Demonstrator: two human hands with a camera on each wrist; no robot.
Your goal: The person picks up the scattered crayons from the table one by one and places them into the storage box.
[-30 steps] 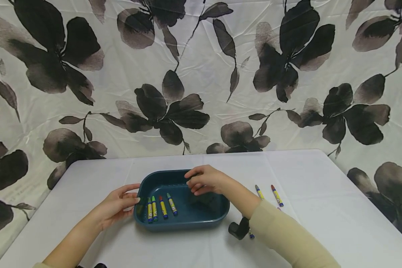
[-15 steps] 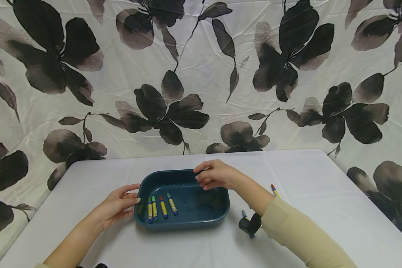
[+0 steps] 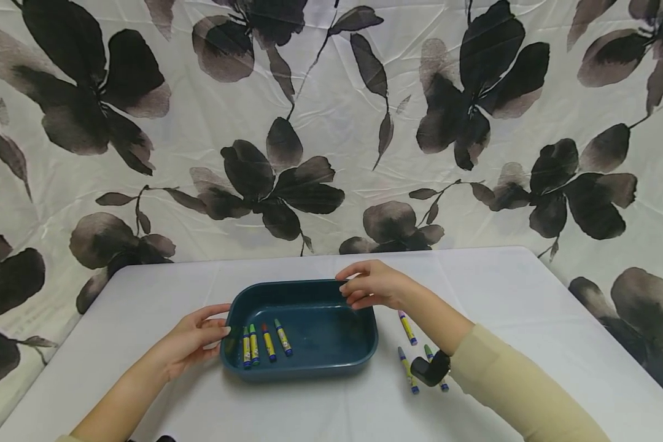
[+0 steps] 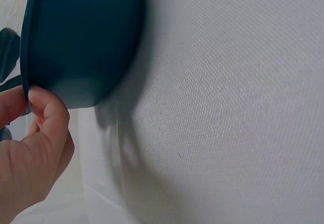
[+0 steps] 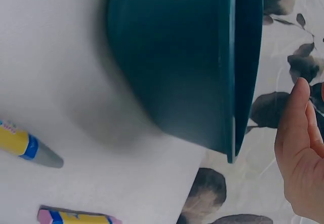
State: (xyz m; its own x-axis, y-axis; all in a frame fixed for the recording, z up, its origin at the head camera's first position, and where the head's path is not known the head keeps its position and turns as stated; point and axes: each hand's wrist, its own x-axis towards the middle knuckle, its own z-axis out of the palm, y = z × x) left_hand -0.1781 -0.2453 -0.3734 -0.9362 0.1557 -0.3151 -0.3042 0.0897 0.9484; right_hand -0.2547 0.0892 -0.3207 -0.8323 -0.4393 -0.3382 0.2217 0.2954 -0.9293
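My left hand [image 3: 196,337] pinches the left rim of a dark teal tub [image 3: 320,372]. In the left wrist view, the thumb and a finger of that hand [image 4: 38,143] meet on the rim of the tub [image 4: 81,41]. Several crayons with yellow and blue wrappers lie in its left half, among them a red crayon [image 3: 269,342]. Over the back right corner of the tub hovers my right hand [image 3: 377,285], fingers loosely bent and holding nothing. The right wrist view shows this hand [image 5: 301,153] beyond the rim of the tub [image 5: 230,72].
To the right of the tub, more crayons lie on the white table [image 3: 508,294]: a pink crayon [image 3: 407,327], a grey crayon [image 3: 406,362] and a green-tipped crayon [image 3: 428,352], partly behind the black wrist camera [image 3: 431,369]. A floral cloth [image 3: 331,123] hangs behind the table.
My right hand has moved right and slightly back, from over the inside of the tub to its back right corner. The left hand and the crayons in the tub have stayed put.
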